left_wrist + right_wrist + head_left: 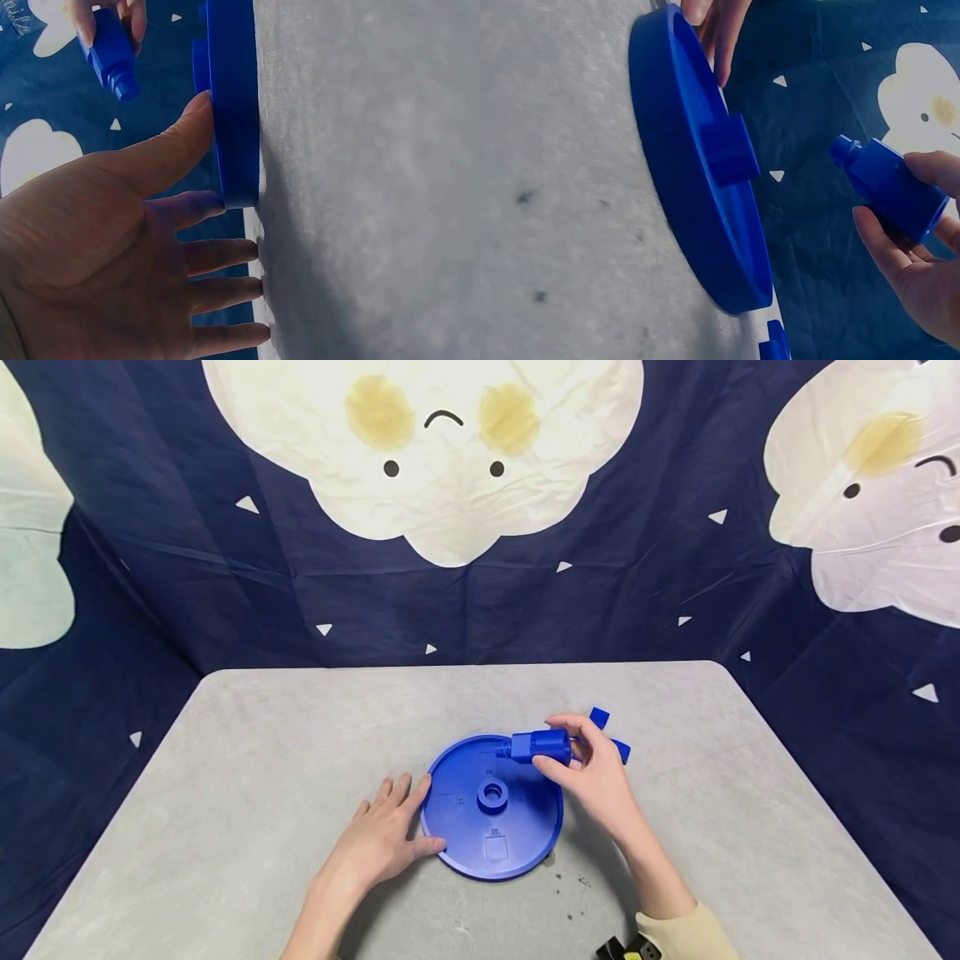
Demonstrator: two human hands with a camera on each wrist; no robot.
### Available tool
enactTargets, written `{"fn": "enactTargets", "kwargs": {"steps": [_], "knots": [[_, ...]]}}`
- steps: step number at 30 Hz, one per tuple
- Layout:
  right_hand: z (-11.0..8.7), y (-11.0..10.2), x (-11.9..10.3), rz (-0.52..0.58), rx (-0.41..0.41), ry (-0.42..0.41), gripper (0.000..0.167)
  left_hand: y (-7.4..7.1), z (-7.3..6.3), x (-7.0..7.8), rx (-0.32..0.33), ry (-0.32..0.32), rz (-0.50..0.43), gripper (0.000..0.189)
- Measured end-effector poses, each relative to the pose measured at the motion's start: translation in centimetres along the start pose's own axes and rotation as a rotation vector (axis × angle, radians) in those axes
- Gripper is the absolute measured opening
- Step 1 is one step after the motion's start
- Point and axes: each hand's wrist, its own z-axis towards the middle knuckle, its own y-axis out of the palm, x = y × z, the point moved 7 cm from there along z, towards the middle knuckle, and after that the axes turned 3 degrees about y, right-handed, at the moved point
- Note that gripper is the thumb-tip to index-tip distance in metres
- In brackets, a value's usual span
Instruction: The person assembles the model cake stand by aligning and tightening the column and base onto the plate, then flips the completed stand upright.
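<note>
Head view: right hand point(597, 778) pinches blue fitting point(542, 746); left hand point(384, 833), spread, touches blue disc point(527, 828).

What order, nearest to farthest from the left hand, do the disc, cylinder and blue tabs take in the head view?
1. Disc: touched by the left hand.
2. Cylinder: in the right hand, above the disc.
3. Blue tabs: beyond the right hand.
</note>
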Motion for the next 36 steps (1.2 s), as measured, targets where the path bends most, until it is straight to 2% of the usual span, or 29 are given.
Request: {"fn": "enactTargets", "kwargs": {"steps": [11, 22, 36], "knots": [[-1.0, 1.3, 0.2, 0.09, -0.03, -0.04, 0.052, 0.0, -0.1, -0.1, -0.002, -0.005, 0.002, 0.091], [-1.0, 2.2, 0.2, 0.102, -0.022, -0.079, 0.059, -0.3, -0.2, 0.3, -0.008, -0.008, -0.005, 0.09], [-0.9, 2.4, 0.6, 0.026, 0.003, -0.063, 0.059, -0.2, -0.2, 0.3, -0.018, -0.005, -0.016, 0.09]]}}
